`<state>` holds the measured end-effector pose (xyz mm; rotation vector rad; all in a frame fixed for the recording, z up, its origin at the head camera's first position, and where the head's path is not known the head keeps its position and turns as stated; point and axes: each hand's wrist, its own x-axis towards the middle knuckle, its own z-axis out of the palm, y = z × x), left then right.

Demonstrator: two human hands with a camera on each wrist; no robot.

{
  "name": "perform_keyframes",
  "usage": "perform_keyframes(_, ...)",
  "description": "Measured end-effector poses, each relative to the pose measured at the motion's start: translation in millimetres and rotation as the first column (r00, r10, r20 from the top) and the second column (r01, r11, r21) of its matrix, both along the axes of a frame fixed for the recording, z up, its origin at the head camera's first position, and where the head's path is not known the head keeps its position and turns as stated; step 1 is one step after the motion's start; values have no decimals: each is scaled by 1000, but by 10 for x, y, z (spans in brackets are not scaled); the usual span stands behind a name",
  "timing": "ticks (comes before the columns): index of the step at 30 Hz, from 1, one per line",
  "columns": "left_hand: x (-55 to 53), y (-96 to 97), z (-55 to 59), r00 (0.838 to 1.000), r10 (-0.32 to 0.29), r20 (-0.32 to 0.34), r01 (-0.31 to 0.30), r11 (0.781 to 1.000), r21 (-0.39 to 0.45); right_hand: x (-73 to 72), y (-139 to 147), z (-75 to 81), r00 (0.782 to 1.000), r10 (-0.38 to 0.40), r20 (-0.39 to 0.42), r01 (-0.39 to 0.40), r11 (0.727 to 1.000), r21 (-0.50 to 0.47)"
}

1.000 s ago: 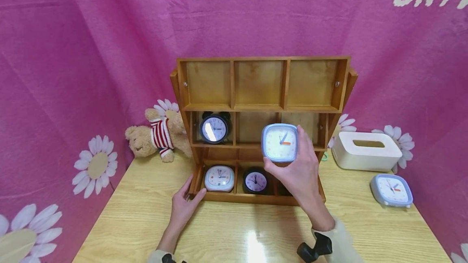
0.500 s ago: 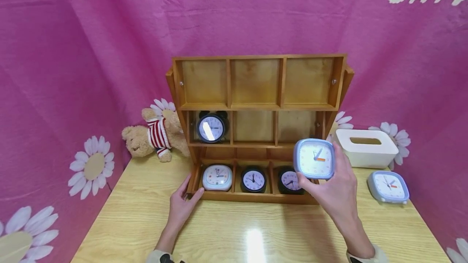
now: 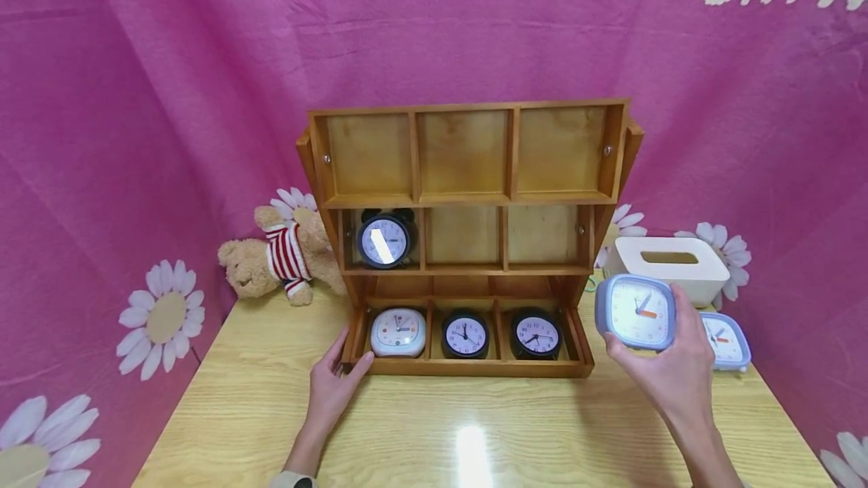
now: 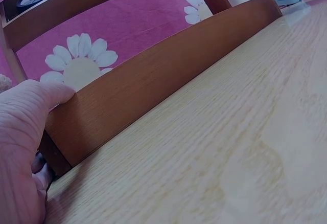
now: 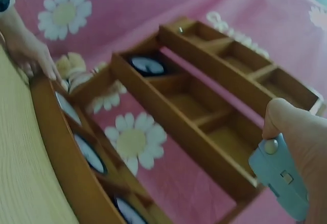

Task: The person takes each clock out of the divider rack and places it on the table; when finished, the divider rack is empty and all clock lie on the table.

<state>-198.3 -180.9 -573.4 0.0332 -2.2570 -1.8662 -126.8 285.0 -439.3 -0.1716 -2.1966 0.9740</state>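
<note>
My right hand holds a blue square alarm clock in the air, thumb under it and fingers at its right side. Its white face points toward the head camera; the right wrist view shows the clock's blue casing. My left hand grips the lower left corner of a three-tier wooden shelf, thumb over the front board. In the bottom tier sit a pale blue clock and two black round clocks, one in the middle and one at right. A black twin-bell clock stands in the middle tier's left compartment.
A second blue square clock lies on the table at right, partly hidden by my right hand. Behind it stands a white tissue box. A teddy bear in a striped top lies left of the shelf. A pink curtain hangs behind.
My right hand has carried the blue clock from in front of the shelf's middle tier to the right and down, uncovering the bottom right black clock. My left hand stays at the shelf corner.
</note>
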Motion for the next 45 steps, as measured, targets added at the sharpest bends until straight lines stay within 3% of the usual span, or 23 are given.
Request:
perform_keyframes(4, -5, 6, 6, 1000, 3, 4, -4, 1000, 2, -71, 205, -148, 998, -2, 70, 2, 1000, -3)
perform_keyframes(10, -6, 10, 10, 1000, 12, -3, -12, 1000, -25, -261, 485, -463, 976, 15, 217, -19, 1000, 20)
perform_keyframes(19, -16, 28, -1, 1000, 15, -18, -16, 1000, -22, -532, 848, -1008, 950, 59, 306, -88, 993, 82)
perform_keyframes(27, 15, 28, 9, 1000, 21, -5, -21, 999, -48, -623, 968, -1163, 950, 79, 302, -119, 986, 114)
perform_keyframes(37, 9, 31, 28, 1000, 29, 5, -29, 998, -54, -624, 1051, -1260, 941, 103, 323, -145, 983, 110)
perform_keyframes(45, 12, 20, 20, 999, 32, -2, -32, 998, -56, -567, 1050, -1334, 957, 125, 262, -160, 980, 115)
